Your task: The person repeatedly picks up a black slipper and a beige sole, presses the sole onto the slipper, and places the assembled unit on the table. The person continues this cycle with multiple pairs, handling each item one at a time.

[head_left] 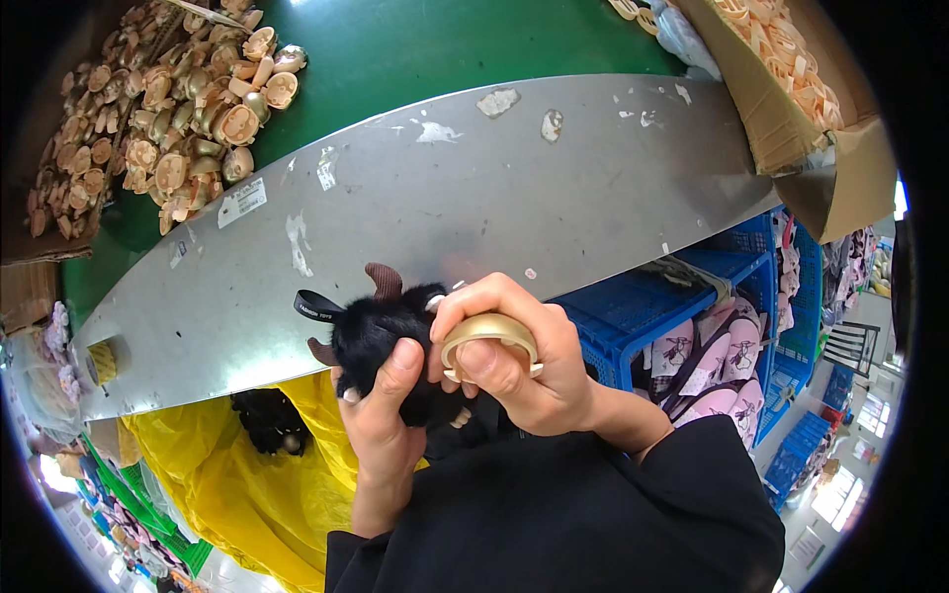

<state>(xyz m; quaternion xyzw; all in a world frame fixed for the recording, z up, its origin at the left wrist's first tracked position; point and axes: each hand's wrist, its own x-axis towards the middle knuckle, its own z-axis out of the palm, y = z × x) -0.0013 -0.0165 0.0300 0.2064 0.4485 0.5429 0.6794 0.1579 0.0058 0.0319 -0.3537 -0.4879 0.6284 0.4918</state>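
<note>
My left hand [381, 420] is closed round a black plush toy [371, 336] with brown ribbed horns and a black ribbon loop. The thumb presses into its fur. Between the thumb and fingers of my right hand [539, 371] sits a gold plastic ring-like part [499, 328], curved and open on its lower side. The fingertips of that hand also reach the toy's right side, so the gold part is just beside the fur. What lies under the toy is hidden by my hands.
Gold and peach plastic parts [213, 124] are heaped at the far left. A grey metal worktop [395, 198] spans the middle. Peach pieces fill a cardboard box [761, 109] at the right. Blue crates [618, 326] hold pink items. A yellow bag [217, 474] contains another black plush toy [269, 420].
</note>
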